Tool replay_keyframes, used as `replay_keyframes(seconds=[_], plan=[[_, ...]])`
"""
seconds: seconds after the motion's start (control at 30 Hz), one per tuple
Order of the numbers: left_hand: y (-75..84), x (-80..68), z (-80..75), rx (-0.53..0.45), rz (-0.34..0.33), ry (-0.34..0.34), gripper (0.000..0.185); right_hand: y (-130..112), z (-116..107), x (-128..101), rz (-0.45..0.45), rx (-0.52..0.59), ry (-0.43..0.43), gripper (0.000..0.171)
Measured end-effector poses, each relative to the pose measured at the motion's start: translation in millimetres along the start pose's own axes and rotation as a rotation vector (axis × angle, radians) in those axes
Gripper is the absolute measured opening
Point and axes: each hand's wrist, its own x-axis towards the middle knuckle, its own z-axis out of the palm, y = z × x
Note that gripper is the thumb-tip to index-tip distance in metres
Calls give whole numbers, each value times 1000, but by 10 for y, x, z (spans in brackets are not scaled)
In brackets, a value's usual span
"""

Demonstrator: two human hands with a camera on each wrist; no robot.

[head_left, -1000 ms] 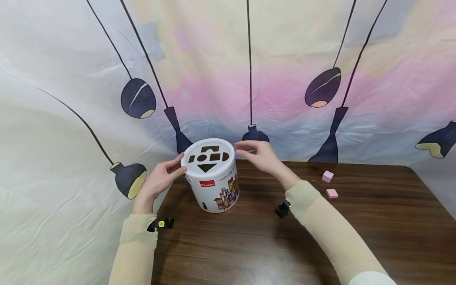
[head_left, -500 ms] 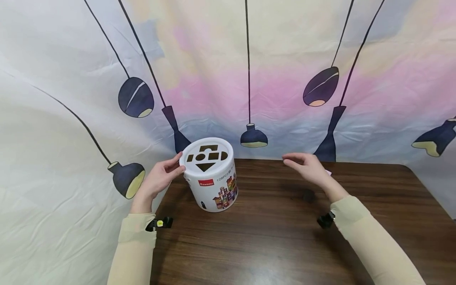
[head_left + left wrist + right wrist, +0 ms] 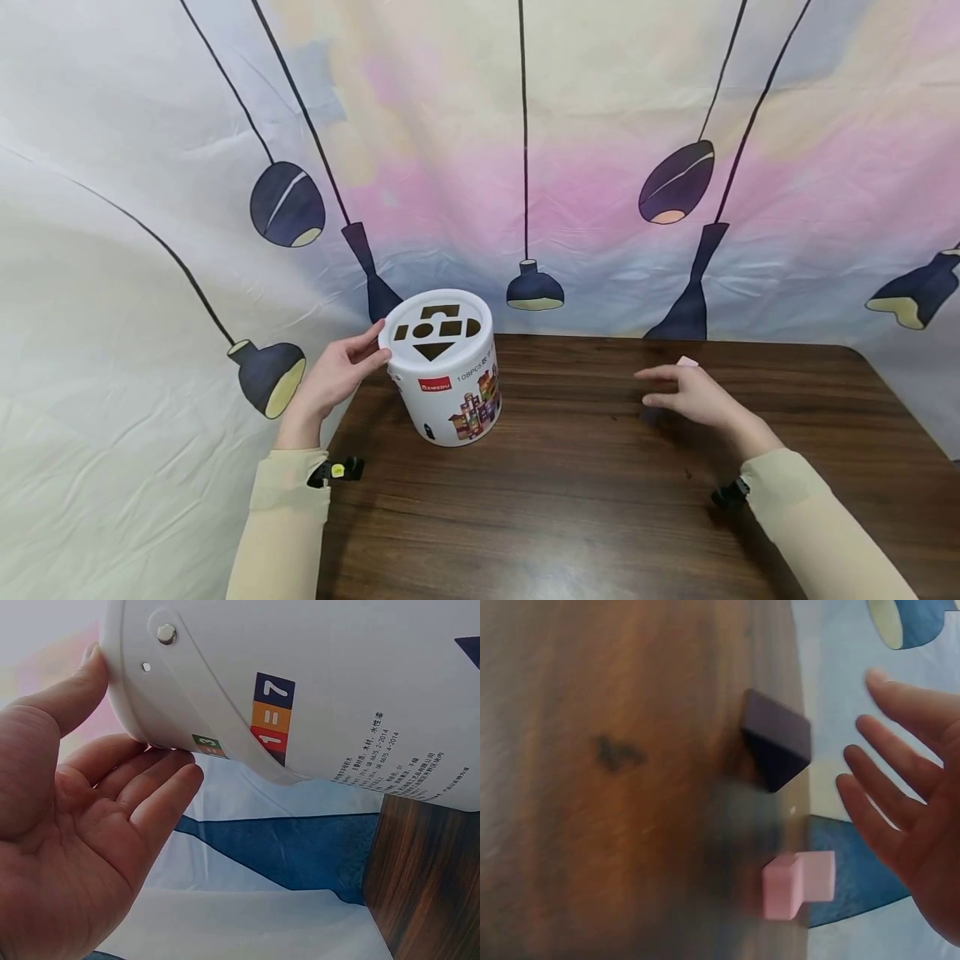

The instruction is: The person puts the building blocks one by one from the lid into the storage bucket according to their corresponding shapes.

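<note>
My left hand (image 3: 337, 375) rests at the rim of a white toy-block bucket (image 3: 453, 404), thumb and fingertips touching its left side. In the left wrist view, its fingers are spread and nearly straight along the rim. The bucket stands upright, its lid (image 3: 411, 313) cut with several shaped holes. To the right, my right hand (image 3: 697, 398) hovers over the table with nothing in its grasp. Near its fingers in the right wrist view are a dark triangular block (image 3: 776, 739) and two pink blocks (image 3: 783, 886). From the head, the hand mostly hides these blocks.
The brown wooden table (image 3: 570, 500) runs back to a hanging cloth (image 3: 600, 183) printed with lamps. More cloth hangs to the left, close beside the bucket. A white carrying handle (image 3: 217, 709) lies against the bucket's side.
My right hand has left the bucket's right side and moved right, then lower, to above the blocks. It now covers the pink blocks in the head view. My left hand and the bucket have stayed put.
</note>
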Motion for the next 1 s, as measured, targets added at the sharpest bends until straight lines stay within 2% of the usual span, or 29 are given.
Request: replay_keyframes(seconds=[0.17, 0.37, 0.67, 1.0], plan=[[10, -2, 0, -5, -7, 0, 68, 70, 64, -76, -28, -72, -71, 47], [22, -7, -2, -10, -10, 6, 68, 71, 99, -99, -26, -117, -101, 43], [7, -5, 3, -10, -13, 7, 68, 64, 159, -85, -7, -134, -93, 45], [26, -9, 4, 6, -12, 6, 69, 87, 235, -61, 52, -154, -42, 50]])
